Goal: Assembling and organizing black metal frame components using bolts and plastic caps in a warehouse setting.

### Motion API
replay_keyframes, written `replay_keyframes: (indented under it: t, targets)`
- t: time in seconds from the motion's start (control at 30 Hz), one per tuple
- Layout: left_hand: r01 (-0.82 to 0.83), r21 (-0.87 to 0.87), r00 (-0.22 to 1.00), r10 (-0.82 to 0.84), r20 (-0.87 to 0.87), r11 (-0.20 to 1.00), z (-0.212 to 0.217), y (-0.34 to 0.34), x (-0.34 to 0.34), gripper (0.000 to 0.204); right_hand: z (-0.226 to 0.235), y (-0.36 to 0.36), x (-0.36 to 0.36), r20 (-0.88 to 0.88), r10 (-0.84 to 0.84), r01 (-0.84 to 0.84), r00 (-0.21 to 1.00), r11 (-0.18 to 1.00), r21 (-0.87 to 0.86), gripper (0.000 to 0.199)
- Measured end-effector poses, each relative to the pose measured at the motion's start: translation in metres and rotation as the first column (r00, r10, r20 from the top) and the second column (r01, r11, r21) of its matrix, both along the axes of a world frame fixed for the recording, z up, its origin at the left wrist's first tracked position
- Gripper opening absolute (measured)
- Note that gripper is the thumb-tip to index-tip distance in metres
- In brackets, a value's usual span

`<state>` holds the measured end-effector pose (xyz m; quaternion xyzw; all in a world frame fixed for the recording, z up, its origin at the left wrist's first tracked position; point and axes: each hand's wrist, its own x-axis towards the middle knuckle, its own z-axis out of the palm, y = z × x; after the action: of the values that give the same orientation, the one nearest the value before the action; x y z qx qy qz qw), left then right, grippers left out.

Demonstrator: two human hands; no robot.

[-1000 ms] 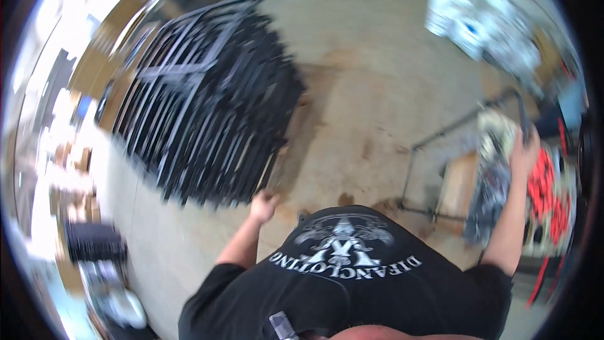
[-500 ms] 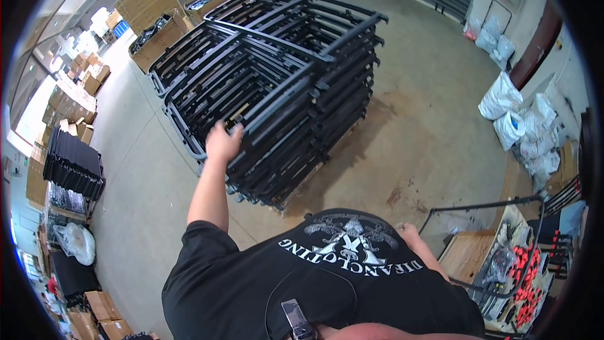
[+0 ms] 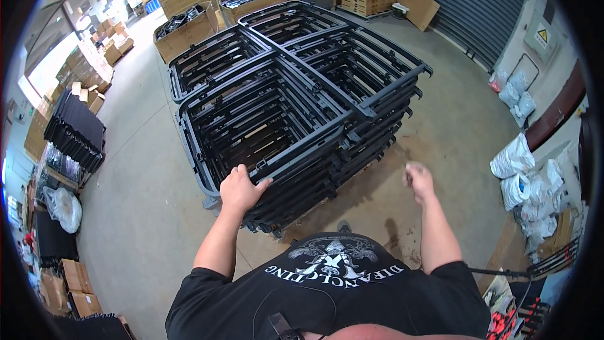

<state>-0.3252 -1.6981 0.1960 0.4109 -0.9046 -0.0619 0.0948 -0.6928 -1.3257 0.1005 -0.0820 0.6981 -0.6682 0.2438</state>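
A tall stack of black metal frames (image 3: 302,170), each with rails and crossbars, stands in front of me. My left hand (image 3: 242,189) lies over the near rail of the top frame, close to its near left corner. Its fingers reach over the rail toward the inside and its thumb points right along it. My right hand (image 3: 420,184) is in the air over the floor, to the right of the stack and apart from it. Its fingers are curled in; whether they hold something small cannot be made out.
Cardboard boxes of black parts (image 3: 189,31) stand behind the stack at the far left. White sacks (image 3: 513,157) lie along the right wall. A black rod (image 3: 500,272) and orange-red parts (image 3: 500,324) are at the lower right. Black sheets (image 3: 75,126) are piled at left.
My right hand has come up and forward from beside my body to the right of the stack. My left hand stays at the near rail, and the stack now appears nearer.
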Motion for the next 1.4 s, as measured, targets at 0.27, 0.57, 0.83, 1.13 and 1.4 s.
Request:
replay_keyframes:
  t: [0.27, 0.57, 0.83, 1.13, 1.4]
  targets:
    - [-0.108, -0.002, 0.993, 0.108, 0.038, 0.994, 0.004, 0.012, -0.021, 0.067, 0.066, -0.176, -0.246, 0.123, -0.301, 0.316, 0.946, 0.941, -0.123, 0.030]
    - [-0.180, 0.038, 0.983, 0.177, 0.054, 0.983, 0.002, 0.018, -0.029, 0.065, 0.057, -0.227, -0.316, 0.414, 0.219, 0.196, 0.883, 0.630, -0.752, 0.041]
    - [-0.187, 0.051, 0.978, 0.181, 0.103, 0.981, 0.005, 0.015, -0.025, 0.066, 0.198, -0.218, -0.201, -0.074, 0.116, -0.131, 0.991, 0.639, -0.758, 0.025]
    - [-0.098, 0.038, 0.995, 0.098, 0.004, 0.994, 0.002, 0.019, -0.004, 0.068, 0.282, -0.141, 0.035, -0.409, 0.086, -0.340, 0.908, 0.721, -0.603, 0.031]
    - [0.164, -0.228, 0.801, -0.264, -0.537, 0.960, -0.019, 0.047, 0.022, 0.055, 0.239, 0.043, 0.132, -0.525, -0.277, -0.052, 0.805, 0.848, -0.528, 0.032]
